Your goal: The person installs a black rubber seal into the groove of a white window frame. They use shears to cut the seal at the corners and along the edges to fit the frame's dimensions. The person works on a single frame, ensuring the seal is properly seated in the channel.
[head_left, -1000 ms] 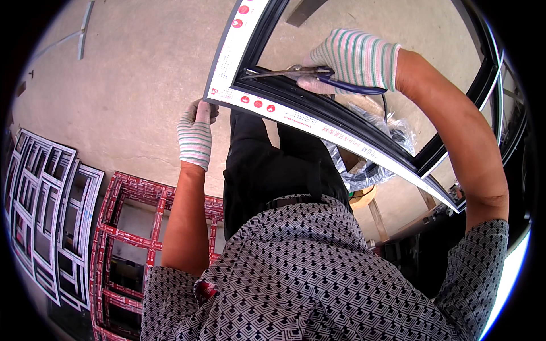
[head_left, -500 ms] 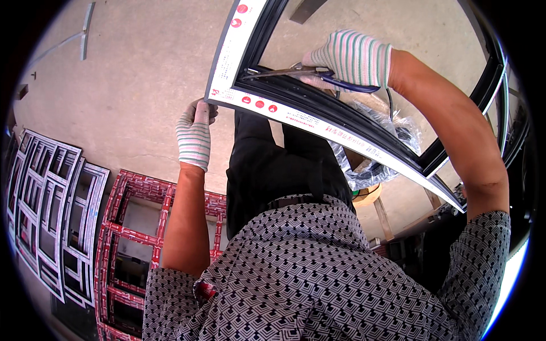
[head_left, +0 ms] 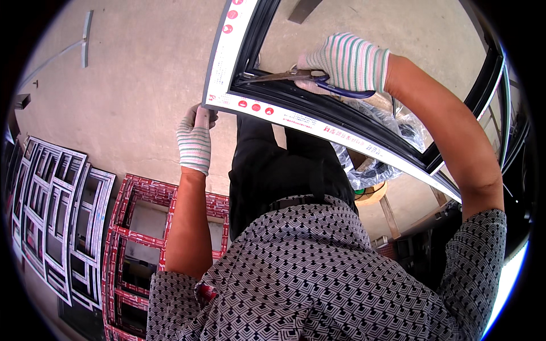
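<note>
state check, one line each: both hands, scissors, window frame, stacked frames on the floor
left hand: gloved, gripping the window frame's lower left corner
right hand: gloved, closed on the scissors' blue handles
scissors: tips in the frame's inner channel near the corner; open or shut unclear
window frame: tilted, held, pale protective film on
stacked frames: lying on the floor, untouched

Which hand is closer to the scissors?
Right. The right hand grips the scissors by their blue handles inside the window frame. The left hand holds the frame's outer corner, apart from them.
</note>
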The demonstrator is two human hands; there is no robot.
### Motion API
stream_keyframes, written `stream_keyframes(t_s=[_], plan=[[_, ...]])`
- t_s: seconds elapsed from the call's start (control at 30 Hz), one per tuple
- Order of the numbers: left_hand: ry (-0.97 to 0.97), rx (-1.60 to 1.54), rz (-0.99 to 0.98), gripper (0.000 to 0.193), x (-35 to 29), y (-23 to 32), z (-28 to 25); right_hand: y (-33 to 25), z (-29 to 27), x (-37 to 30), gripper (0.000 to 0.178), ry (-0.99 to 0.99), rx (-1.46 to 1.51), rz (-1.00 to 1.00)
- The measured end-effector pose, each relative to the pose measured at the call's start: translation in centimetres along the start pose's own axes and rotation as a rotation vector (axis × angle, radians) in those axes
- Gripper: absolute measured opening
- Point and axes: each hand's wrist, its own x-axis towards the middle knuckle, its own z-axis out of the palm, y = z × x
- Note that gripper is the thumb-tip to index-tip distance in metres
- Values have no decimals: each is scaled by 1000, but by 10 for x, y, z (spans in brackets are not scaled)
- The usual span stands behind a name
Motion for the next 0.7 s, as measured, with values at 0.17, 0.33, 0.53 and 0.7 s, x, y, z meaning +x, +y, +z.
stream_keyframes(t_s=[0.17,0.33,0.53,0.7], plan=[[5,-5,-5,33,-2,-4,-6,-6,-6,-14,31,-53,22,127],[2,-10,-10,33,-6,-13,-4,-12,-19,-31,30,-18,-198,148],[-20,-16,-25,31,-6,-15,1,-8,-20,-41,33,-82,-152,195],[-30,15,-40,32,-5,-21,-1,2,1,-51,47,92,-86,204]])
